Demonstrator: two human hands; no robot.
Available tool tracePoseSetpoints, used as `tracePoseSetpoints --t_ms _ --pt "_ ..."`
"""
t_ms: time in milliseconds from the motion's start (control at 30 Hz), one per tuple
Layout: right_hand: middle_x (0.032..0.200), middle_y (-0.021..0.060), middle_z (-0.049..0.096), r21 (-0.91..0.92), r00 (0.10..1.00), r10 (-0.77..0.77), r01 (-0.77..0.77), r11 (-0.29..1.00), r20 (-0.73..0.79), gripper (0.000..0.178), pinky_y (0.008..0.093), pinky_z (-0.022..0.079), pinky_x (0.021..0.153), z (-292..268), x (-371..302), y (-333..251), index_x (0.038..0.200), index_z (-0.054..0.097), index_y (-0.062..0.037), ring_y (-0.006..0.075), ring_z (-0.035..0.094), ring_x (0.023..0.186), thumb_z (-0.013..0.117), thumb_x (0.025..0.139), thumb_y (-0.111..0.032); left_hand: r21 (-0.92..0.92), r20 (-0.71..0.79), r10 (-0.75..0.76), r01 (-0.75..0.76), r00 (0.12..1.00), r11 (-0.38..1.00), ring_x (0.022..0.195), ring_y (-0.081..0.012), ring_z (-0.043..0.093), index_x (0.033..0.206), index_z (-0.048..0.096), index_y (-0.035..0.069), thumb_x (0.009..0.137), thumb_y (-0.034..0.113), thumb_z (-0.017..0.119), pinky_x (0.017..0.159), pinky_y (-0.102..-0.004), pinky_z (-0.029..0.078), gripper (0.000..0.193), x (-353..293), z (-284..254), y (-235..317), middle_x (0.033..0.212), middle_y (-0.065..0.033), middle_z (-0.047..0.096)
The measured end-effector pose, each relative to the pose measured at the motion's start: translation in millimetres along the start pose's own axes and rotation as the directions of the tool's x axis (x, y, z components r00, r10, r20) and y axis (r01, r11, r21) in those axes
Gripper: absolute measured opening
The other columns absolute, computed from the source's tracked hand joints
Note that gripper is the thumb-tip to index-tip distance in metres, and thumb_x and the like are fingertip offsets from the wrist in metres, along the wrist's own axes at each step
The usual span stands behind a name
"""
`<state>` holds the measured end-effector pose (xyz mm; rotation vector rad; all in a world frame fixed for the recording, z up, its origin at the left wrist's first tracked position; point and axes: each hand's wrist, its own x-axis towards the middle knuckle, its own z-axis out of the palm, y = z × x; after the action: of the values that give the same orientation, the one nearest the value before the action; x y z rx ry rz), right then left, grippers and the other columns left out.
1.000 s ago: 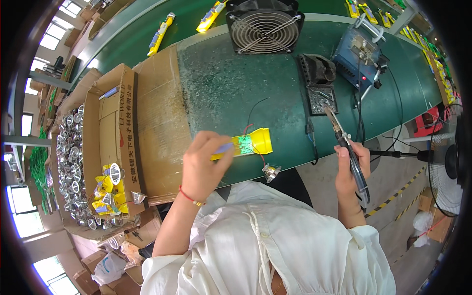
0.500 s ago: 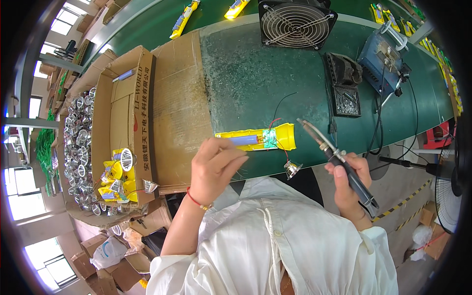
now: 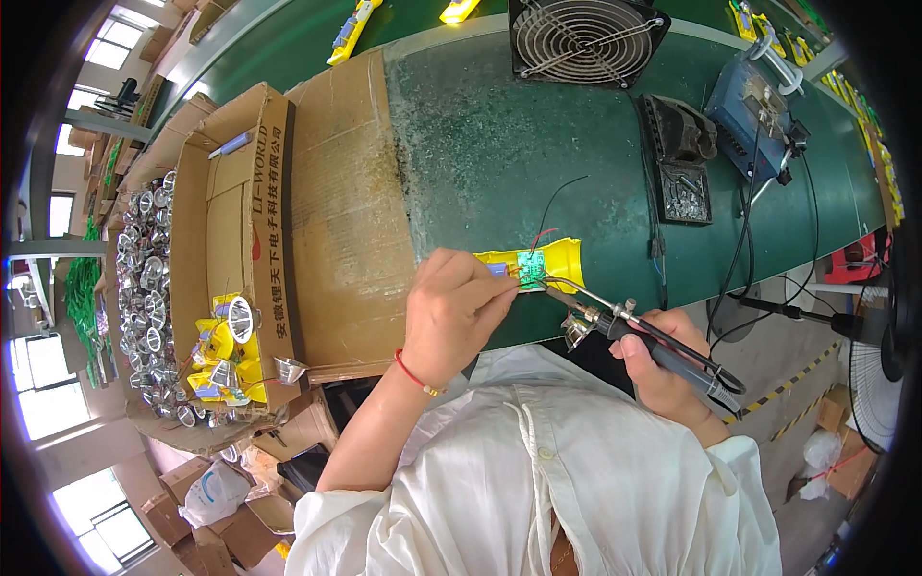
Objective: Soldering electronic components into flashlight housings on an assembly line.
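A yellow plastic flashlight housing (image 3: 569, 261) lies open on the green bench, with a green circuit board (image 3: 531, 265) and part of a blue battery cell (image 3: 497, 270) showing inside. Over the housing's left end is my left hand (image 3: 451, 305), its thumb and fingers pinched at the board's edge; what they hold is too small to make out. My right hand (image 3: 663, 370) grips a soldering iron (image 3: 658, 350) with a thin curved metal tube along it. The iron's tip meets the board close to my left fingertips. A silver reflector (image 3: 575, 331) hangs at the bench edge, partly behind the iron.
A cardboard box (image 3: 274, 230) with reflectors and yellow housings stands left on a cardboard sheet (image 3: 346, 192). Behind are a square fan (image 3: 584, 43), a black iron holder (image 3: 680, 158) and a blue soldering station (image 3: 754, 115) with trailing cables. A loose dark wire rises from the housing.
My right hand has brought the soldering iron left and down onto the board. My left hand has slid right along the housing, from the battery to the board's edge.
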<state>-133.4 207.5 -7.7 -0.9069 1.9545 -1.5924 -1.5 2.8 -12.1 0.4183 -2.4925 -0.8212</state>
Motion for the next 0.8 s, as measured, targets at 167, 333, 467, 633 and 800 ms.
tracePoseSetpoints --t_ms 167,333,467,633,800 --pt "0.071 0.0091 0.060 -0.040 0.998 0.004 -0.001 0.999 0.069 0.020 0.0247 0.048 0.053 -1.8 -1.7 -0.7 0.086 0.050 0.0014 0.0119 0.059 0.059 0.064 0.078 -0.011 0.040 -0.011 0.015 -0.014 1.000 0.999 0.067 -0.0203 0.049 0.076 0.068 0.008 0.062 0.003 0.070 0.059 -0.0302 0.040 0.015 -1.0 1.6 0.4 0.068 -0.0034 0.053" --pt "0.066 0.0059 0.061 -0.031 1.000 0.014 -0.014 0.999 0.005 0.020 0.0235 0.045 0.051 -3.7 -0.4 0.7 0.082 0.054 0.0002 0.0088 0.056 0.055 0.067 0.075 -0.012 0.046 0.004 -0.028 0.028 1.000 0.999 0.068 -0.0211 0.049 0.074 0.068 0.008 0.061 0.003 0.070 0.059 -0.0306 0.041 0.013 2.3 2.5 3.1 0.069 -0.0034 0.055" --pt "0.073 0.0111 0.058 -0.083 0.992 -0.015 0.026 0.996 0.128 0.019 0.0253 0.050 0.053 -5.5 0.1 2.0 0.089 0.047 0.0026 0.0136 0.060 0.061 0.059 0.081 -0.009 0.078 0.019 -0.070 0.068 0.997 0.995 0.069 -0.0216 0.049 0.072 0.068 0.008 0.062 0.004 0.069 0.060 -0.0308 0.041 0.011 2.8 2.9 6.1 0.068 -0.0030 0.056" --pt "0.073 0.0108 0.059 -0.083 0.992 0.007 0.004 0.997 0.128 0.019 0.0249 0.049 0.054 -4.3 -0.3 1.5 0.089 0.048 0.0027 0.0128 0.060 0.061 0.060 0.081 -0.009 0.077 0.046 -0.065 0.061 0.997 0.995 0.069 -0.0218 0.049 0.070 0.067 0.008 0.063 0.005 0.069 0.060 -0.0309 0.041 0.008 3.5 1.3 5.5 0.067 -0.0028 0.056" --pt "0.070 0.0099 0.059 -0.088 0.992 0.051 -0.042 0.995 0.113 0.018 0.0244 0.049 0.055 -2.6 2.6 -4.0 0.086 0.049 0.0020 0.0121 0.059 0.060 0.061 0.080 -0.010 0.090 0.081 -0.087 0.079 0.993 0.993 0.069 -0.0217 0.049 0.068 0.067 0.008 0.063 0.006 0.069 0.060 -0.0312 0.041 0.006 6.2 -0.3 6.9 0.066 -0.0029 0.055"
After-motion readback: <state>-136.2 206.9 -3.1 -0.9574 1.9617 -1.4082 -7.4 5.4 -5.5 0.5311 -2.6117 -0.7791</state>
